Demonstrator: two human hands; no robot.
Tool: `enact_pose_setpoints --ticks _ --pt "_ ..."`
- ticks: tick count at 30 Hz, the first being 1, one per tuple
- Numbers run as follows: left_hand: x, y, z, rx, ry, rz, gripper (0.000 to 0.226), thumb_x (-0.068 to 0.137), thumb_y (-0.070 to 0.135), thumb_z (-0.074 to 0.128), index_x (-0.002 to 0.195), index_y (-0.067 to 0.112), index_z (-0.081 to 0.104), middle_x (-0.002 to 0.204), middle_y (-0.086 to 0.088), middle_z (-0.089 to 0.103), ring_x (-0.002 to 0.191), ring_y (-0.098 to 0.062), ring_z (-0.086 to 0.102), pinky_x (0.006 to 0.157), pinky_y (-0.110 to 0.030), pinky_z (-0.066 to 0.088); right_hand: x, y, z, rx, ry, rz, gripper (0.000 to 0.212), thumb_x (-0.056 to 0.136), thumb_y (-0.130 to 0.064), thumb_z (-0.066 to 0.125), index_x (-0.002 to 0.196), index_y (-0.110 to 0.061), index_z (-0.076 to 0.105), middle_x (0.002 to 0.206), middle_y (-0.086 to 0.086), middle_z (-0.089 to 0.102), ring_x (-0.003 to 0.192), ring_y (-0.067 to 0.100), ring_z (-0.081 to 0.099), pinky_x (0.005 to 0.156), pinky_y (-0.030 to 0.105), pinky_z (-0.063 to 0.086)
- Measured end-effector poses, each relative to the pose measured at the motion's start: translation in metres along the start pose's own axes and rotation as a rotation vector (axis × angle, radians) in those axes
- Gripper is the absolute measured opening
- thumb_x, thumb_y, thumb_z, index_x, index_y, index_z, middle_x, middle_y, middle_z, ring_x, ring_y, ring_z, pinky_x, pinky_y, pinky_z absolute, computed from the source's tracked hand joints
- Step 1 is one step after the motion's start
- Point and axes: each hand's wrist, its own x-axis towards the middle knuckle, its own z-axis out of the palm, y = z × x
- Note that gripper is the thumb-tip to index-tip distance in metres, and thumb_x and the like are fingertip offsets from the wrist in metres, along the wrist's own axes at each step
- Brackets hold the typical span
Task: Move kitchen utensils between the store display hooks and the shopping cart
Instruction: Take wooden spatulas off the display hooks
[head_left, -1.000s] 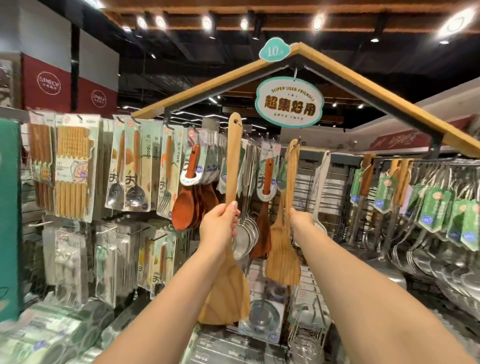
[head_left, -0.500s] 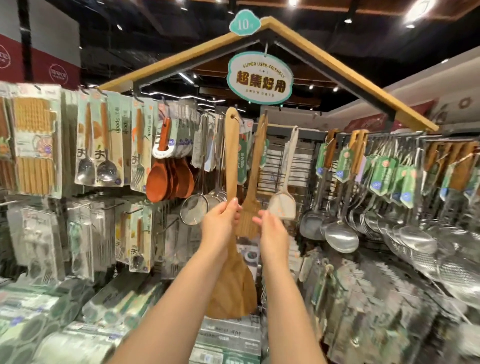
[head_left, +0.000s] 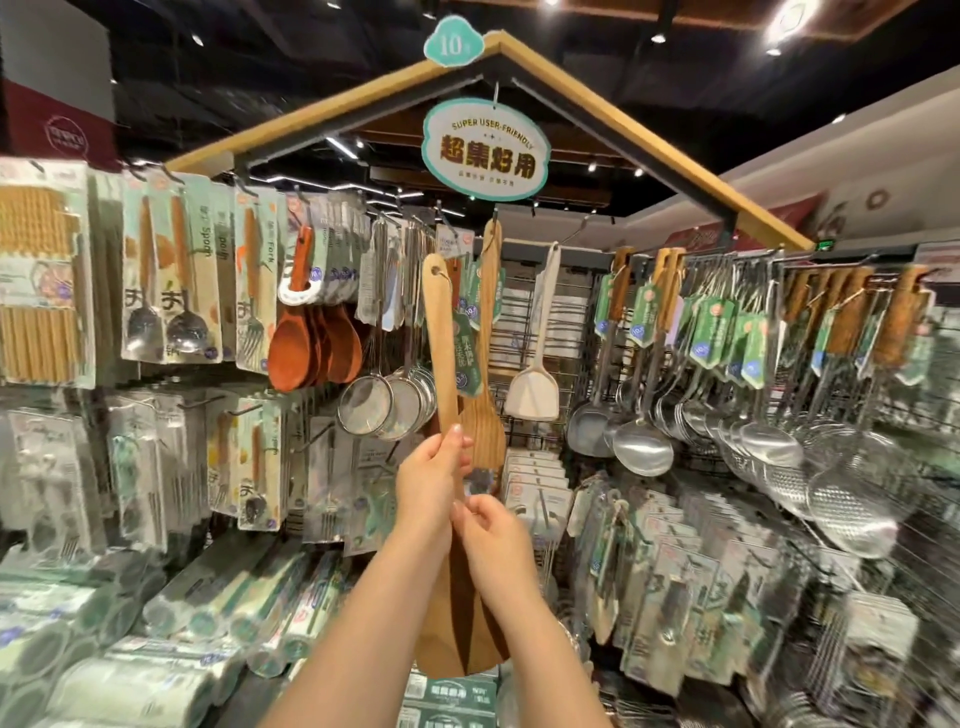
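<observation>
Sign (head_left: 485, 150) reads "SUPER USER-FRIENDLY"; left hand (head_left: 430, 483) grips wooden spatula (head_left: 439, 332).

The held spatula (head_left: 441, 332) stands in front of a hanging slotted spatula (head_left: 485, 364). Strainers (head_left: 366, 410) hang to its left, a flat turner (head_left: 535, 384) and ladles (head_left: 641, 447) to its right, and a sign (head_left: 485, 150) above.

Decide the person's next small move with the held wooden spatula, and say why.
Probably raise the wooden spatula a little: the left hand grips it upright, and its hanging hole sits below the top of the hanging spatula behind it.
</observation>
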Motion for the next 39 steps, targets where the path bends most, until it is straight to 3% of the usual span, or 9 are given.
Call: enact_pose_setpoints --ticks 4,8,15,21,27,30,34,36,39 --pt "-0.010 0.002 -0.004 0.051 -0.106 -0.015 0.015 0.096 0.021 0.051 0.088 0.020 0.064 0.084 0.001 0.064 0.080 -0.010 0.058 0.082 -0.030 0.044 -0.005 -0.005 -0.003 -0.033 0.065 -0.005 0.033 0.093 -0.030 0.055 0.062 -0.023 0.047 0.057 -0.006 0.048 0.055 0.007 0.041 0.054 0.028 0.029" --pt "-0.012 -0.001 -0.010 0.139 -0.102 -0.015 0.020 0.095 0.014 0.050 0.106 0.011 0.067 0.092 -0.006 0.068 0.077 -0.019 0.060 0.066 -0.027 0.045 -0.003 -0.015 -0.005 -0.084 0.143 -0.012 0.024 0.095 -0.035 0.050 0.075 -0.023 0.058 0.070 -0.008 0.060 0.070 0.011 0.055 0.058 0.024 0.036" --pt "-0.011 0.008 -0.014 0.102 -0.140 0.034 0.017 0.093 0.009 0.053 0.097 0.017 0.068 0.086 -0.001 0.071 0.076 -0.012 0.063 0.067 -0.023 0.048 0.003 -0.042 -0.013 -0.137 0.276 -0.050 0.022 0.097 -0.039 0.045 0.088 -0.024 0.058 0.072 -0.011 0.058 0.076 0.015 0.055 0.057 0.027 0.035" --pt "-0.005 0.018 -0.013 0.089 -0.199 0.146 0.030 0.091 0.002 0.054 0.083 0.025 0.071 0.082 0.010 0.072 0.078 -0.001 0.066 0.068 -0.014 0.050 0.021 -0.053 -0.012 -0.162 0.351 -0.070 0.029 0.097 -0.042 0.043 0.101 -0.020 0.063 0.094 -0.003 0.069 0.091 0.021 0.061 0.074 0.032 0.045" --pt "0.005 0.012 -0.013 0.216 -0.205 0.148 0.029 0.087 0.003 0.058 0.093 0.029 0.071 0.095 0.009 0.072 0.096 -0.008 0.065 0.090 -0.031 0.051 0.041 -0.057 -0.016 -0.175 0.340 -0.012 0.032 0.097 -0.043 0.042 0.104 -0.021 0.064 0.099 -0.001 0.069 0.094 0.020 0.060 0.069 0.028 0.039" --pt "0.008 0.008 -0.013 0.234 -0.211 0.144 0.034 0.087 0.004 0.060 0.086 0.037 0.070 0.095 0.010 0.073 0.097 -0.008 0.065 0.092 -0.033 0.051 0.045 -0.052 -0.013 -0.192 0.341 -0.012 0.032 0.097 -0.042 0.043 0.102 -0.020 0.065 0.098 0.001 0.069 0.093 0.022 0.061 0.071 0.031 0.042" --pt "0.008 0.006 -0.012 0.232 -0.210 0.144 0.029 0.087 0.005 0.060 0.088 0.032 0.071 0.094 0.010 0.073 0.096 -0.007 0.065 0.091 -0.032 0.051 0.043 -0.050 -0.011 -0.153 0.419 -0.036 0.030 0.098 -0.041 0.042 0.096 -0.022 0.064 0.083 -0.004 0.065 0.083 0.020 0.059 0.066 0.031 0.040" --pt "0.008 0.007 -0.012 0.219 -0.216 0.165 0.028 0.087 0.005 0.060 0.089 0.031 0.072 0.093 0.012 0.073 0.094 -0.004 0.066 0.088 -0.025 0.051 0.042 -0.051 -0.011 -0.149 0.435 -0.056 0.029 0.098 -0.041 0.041 0.095 -0.022 0.063 0.077 -0.008 0.060 0.077 0.017 0.055 0.063 0.029 0.034" --pt "0.009 0.009 -0.013 0.242 -0.222 0.204 0.030 0.088 0.006 0.059 0.088 0.034 0.070 0.088 0.020 0.071 0.087 0.007 0.064 0.075 -0.010 0.048 0.046 -0.049 -0.009 -0.181 0.440 -0.077 0.033 0.097 -0.044 0.040 0.101 -0.021 0.064 0.088 -0.005 0.068 0.086 0.019 0.060 0.067 0.029 0.037"
